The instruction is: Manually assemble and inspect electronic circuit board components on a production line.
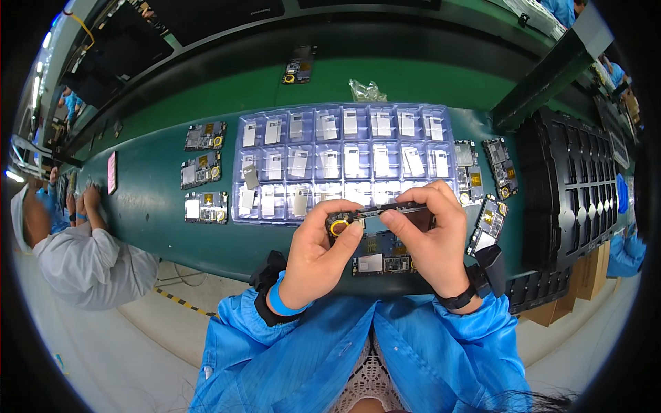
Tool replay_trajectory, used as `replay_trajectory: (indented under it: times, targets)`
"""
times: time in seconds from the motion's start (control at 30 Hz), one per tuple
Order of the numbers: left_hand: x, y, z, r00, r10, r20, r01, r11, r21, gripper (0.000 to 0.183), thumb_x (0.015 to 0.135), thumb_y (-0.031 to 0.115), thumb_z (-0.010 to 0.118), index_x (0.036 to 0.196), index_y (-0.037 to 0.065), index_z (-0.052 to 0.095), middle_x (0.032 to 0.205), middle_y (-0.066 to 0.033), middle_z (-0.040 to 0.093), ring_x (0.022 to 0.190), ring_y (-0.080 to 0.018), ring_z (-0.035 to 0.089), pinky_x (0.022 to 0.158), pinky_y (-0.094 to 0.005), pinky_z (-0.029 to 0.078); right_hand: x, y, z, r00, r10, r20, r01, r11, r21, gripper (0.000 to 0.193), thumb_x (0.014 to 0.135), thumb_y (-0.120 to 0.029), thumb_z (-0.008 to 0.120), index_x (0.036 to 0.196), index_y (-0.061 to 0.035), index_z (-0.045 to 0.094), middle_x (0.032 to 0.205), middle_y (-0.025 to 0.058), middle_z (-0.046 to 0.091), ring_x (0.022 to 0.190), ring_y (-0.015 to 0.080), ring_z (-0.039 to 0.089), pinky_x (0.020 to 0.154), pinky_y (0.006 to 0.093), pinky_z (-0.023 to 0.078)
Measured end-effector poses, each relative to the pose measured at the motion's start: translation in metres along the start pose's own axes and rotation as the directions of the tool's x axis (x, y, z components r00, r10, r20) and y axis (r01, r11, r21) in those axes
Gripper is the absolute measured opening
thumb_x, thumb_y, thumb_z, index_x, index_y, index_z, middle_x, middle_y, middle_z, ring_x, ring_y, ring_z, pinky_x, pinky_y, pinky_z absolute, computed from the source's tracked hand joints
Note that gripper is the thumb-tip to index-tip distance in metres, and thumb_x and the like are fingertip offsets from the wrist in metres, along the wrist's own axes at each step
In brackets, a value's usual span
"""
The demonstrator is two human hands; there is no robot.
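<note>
My left hand (321, 249) and my right hand (435, 237) hold a phone circuit board (372, 224) between them, just over the near edge of a clear compartment tray (239, 155). Left fingers grip the end with the round gold part, and the right fingers grip the other end. My right thumb presses on the board's face. Under my hands lies another circuit board (370, 263) on the green bench. Silver metal plates (381, 160) sit in the tray's compartments. One plate (250, 175) lies tilted across a divider.
Several circuit boards line the bench left (204, 171) and right (500, 167) of the tray. A crumpled clear bag (367, 91) and another board (299, 65) lie beyond it. Stacked black trays (578, 186) stand at right, near a dark post (551, 79). A co-worker (96, 255) sits at left.
</note>
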State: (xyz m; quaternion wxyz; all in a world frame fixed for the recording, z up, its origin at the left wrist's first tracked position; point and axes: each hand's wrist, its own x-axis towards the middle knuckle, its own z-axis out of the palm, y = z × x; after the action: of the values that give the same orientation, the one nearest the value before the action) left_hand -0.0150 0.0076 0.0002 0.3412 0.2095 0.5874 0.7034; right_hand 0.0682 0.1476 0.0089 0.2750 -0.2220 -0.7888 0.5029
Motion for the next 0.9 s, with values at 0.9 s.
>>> replay_trajectory:
  times: [0.9]
  targets:
    - [0.03, -0.019, 0.028, 1.0, 0.012, 0.023, -0.015, 0.986, 0.166, 0.021, 0.081, 0.004, 0.058, 0.099, -0.001, 0.049, 0.084, -0.004, 0.054, 0.076, -0.0076, 0.049, 0.065, -0.0223, 0.042, -0.004, 0.024, -0.035, 0.999, 0.041, -0.027, -0.042, 0.998, -0.038, 0.027, 0.069, -0.013, 0.07, 0.088, 0.0015, 0.057, 0.085, 0.0148, 0.051, 0.067, 0.0247, 0.06, 0.058, 0.0296, 0.049]
